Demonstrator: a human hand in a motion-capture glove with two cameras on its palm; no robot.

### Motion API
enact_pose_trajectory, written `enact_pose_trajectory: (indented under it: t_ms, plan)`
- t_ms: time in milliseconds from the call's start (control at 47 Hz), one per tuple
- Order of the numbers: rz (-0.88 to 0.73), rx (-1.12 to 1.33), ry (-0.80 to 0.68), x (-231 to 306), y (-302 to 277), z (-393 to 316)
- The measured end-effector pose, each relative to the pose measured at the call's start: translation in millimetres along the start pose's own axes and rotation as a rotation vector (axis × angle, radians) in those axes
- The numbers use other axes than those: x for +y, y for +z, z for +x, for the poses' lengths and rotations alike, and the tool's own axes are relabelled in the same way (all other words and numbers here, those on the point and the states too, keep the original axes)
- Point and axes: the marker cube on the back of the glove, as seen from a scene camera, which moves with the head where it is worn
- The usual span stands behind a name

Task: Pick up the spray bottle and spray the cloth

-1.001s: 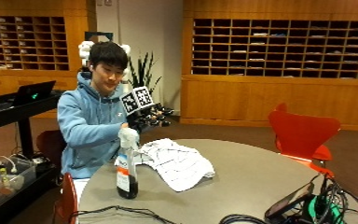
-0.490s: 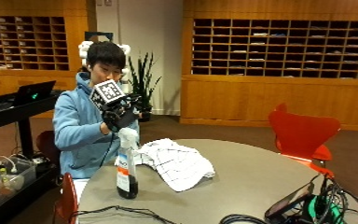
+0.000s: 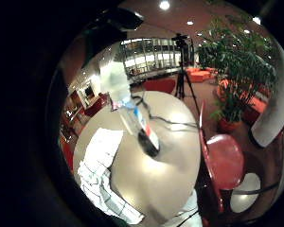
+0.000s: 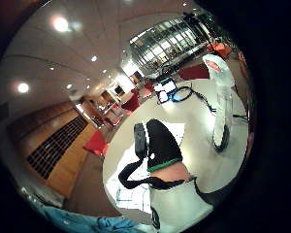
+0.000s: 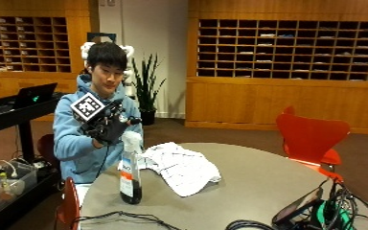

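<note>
Big wood-panelled room with walls of pigeonhole shelving, and a round grey bench filling the lower half of the outside view. The spray bottle stands upright on the bench at lower left of the frame, near the edge closest to the seated person; it has a white trigger head, a clear body and dark liquid at the bottom. Just to its right, slightly further back, lies the cloth, a white crumpled checked towel, spread flat-ish on the bench and not touching the bottle as far as I can tell. The gloved right hand is raised in front of the person's chest, above and a bit left of the bottle's head, clear of it and holding nothing. Whether the grip is spread or curled, honestly can't tell from this angle. Both palm views look down on the bottle standing on the bench with the cloth beside it. A red chair sits at the right, and cables pile up at the lower right bench edge.
</note>
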Motion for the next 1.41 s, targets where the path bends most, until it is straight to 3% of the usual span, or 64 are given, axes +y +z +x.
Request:
enact_pose_trajectory:
  t_ms: [277, 532, 831, 1406]
  plan:
    - [0.015, -0.16, 0.13, -2, 13, 16]
    - [0.019, -0.313, 0.353, -13, 37, 31]
    - [-0.057, -0.371, 0.431, -2, 51, 38]
    - [-0.036, -0.498, 0.638, -39, 102, 50]
